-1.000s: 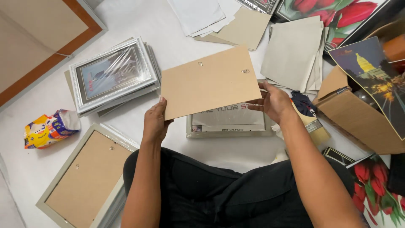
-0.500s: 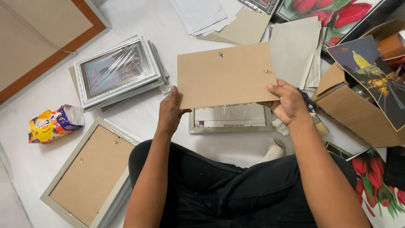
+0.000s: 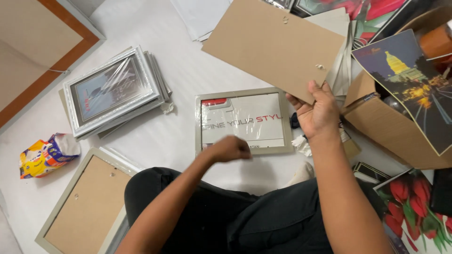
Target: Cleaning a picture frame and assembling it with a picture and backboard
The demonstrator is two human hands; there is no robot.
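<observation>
My right hand [image 3: 318, 113] grips the lower edge of a brown cardboard backing board [image 3: 273, 44] and holds it lifted and tilted above the floor. Below it a silver picture frame [image 3: 242, 121] lies face-down on the white floor, its paper insert showing under plastic film. My left hand [image 3: 230, 148] hovers over the frame's lower left part, fingers curled in, holding nothing that I can see.
A stack of wrapped silver frames [image 3: 110, 89] lies to the left, a face-down frame [image 3: 82, 202] at lower left, a colourful tissue pack [image 3: 44, 154] beside it. A cardboard box [image 3: 395, 127] with a night-scene print [image 3: 414, 80] stands right, flower prints [image 3: 409, 202] below.
My left hand let go of the backing board and dropped to the frame. My right hand alone lifted the board up and to the right, uncovering the frame.
</observation>
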